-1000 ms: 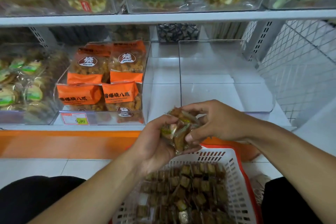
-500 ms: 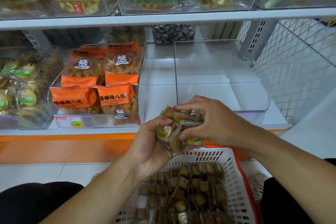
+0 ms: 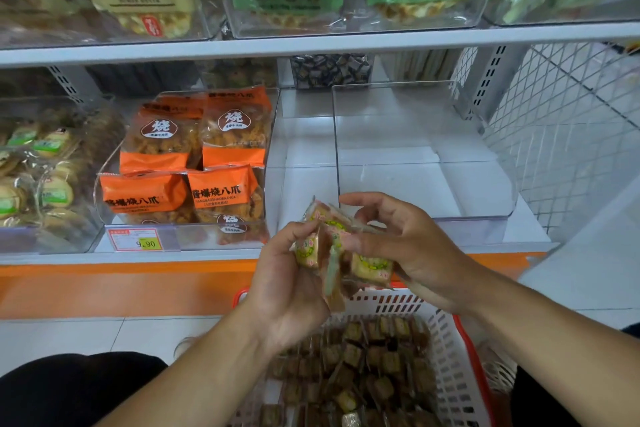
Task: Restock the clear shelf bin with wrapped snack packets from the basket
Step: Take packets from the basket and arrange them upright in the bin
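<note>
Between my two hands is a bunch of wrapped snack packets (image 3: 334,246), small brown squares in clear wrappers with green print. My left hand (image 3: 287,284) grips the bunch from below and the left. My right hand (image 3: 408,246) holds it from the right, fingers curled over the top packets. The bunch hangs above the far rim of the white and orange basket (image 3: 453,371), which is full of several more such packets (image 3: 363,367). Just beyond the hands stands the clear shelf bin (image 3: 426,156), with nothing in it.
A clear bin of orange snack bags (image 3: 194,163) stands left of the target bin, with a price tag (image 3: 138,240) on its front. Further left is a bin of green-labelled cakes (image 3: 41,177). A white wire mesh panel (image 3: 568,135) closes the right side. An upper shelf (image 3: 311,43) overhangs.
My hands have kept the packets in about the same place above the basket while shifting them between the fingers. My right fingers have spread a little over the top packets.
</note>
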`<state>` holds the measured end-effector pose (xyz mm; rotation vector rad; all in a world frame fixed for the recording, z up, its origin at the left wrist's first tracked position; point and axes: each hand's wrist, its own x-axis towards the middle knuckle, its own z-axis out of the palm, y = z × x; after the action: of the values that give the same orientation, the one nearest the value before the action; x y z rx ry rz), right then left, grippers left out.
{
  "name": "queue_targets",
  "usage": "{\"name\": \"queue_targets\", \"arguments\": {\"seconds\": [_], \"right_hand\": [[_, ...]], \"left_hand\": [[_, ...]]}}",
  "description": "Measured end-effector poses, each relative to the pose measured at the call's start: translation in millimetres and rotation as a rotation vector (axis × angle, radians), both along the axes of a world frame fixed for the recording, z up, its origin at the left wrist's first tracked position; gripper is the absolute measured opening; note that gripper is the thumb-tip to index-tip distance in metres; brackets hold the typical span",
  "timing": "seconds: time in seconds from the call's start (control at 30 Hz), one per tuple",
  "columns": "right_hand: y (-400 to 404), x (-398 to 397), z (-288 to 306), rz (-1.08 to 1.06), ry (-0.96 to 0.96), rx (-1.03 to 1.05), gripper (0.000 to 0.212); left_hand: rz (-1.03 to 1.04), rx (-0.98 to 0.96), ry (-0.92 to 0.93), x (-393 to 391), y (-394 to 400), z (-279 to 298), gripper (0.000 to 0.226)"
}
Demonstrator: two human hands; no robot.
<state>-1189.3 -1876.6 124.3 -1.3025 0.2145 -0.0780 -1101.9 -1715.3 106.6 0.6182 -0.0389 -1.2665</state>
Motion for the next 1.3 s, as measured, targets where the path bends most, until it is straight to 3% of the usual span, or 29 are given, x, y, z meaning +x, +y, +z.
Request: {"name": "queue_targets", "arguments": {"seconds": [0.1, 0.3, 0.4, 0.5, 0.67, 0.83, 0.93, 1.03, 1.13, 1.3], "right_hand": [[4.0, -1.2, 0.9, -0.074, 0.0, 0.163, 0.061], [18.8, 1.0, -4.7, -0.213, 0.059, 0.289, 0.049], [23.5, 2.5, -6.5, -0.306, 0.06, 0.275, 0.047], [20.1, 3.2, -6.7, -0.361, 0.032, 0.185, 0.041], [17.2, 3.1, -2.4, -0.294, -0.013, 0.415, 0.029], [9.6, 1.7, 14.6, -0.344, -0.106, 0.401, 0.013], [4.8, -1.3, 25.0, -0.378, -0.05, 0.353, 0.028], [11.3, -4.8, 25.9, -0.229, 0.069, 0.287, 0.046], [18.1, -8.2, 28.9, -0.026, 0.144, 0.295, 0.035], [13.9, -9.1, 31.0, -0.037, 0.241, 0.337, 0.034]], "left_hand": [[0.022, 0.045, 0.074, -2.2, -3.9, 0.4, 0.044], [0.135, 0.194, 0.214, -12.7, -19.5, -4.8, 0.032], [0.122, 0.233, 0.21, -13.2, -24.4, -6.1, 0.041], [0.101, 0.176, 0.243, -12.0, -25.8, -3.8, 0.046], [0.125, 0.014, 0.286, -13.5, -23.9, -0.1, 0.043], [0.135, -0.051, 0.177, -4.7, -21.7, 12.8, 0.034], [0.154, -0.074, 0.097, 5.5, -18.1, 23.5, 0.024], [0.182, -0.089, 0.046, 11.8, -14.5, 29.6, 0.023], [0.188, -0.087, -0.028, 12.8, -12.8, 30.1, 0.025], [0.224, -0.03, -0.183, 11.0, -12.9, 28.2, 0.023]]}}
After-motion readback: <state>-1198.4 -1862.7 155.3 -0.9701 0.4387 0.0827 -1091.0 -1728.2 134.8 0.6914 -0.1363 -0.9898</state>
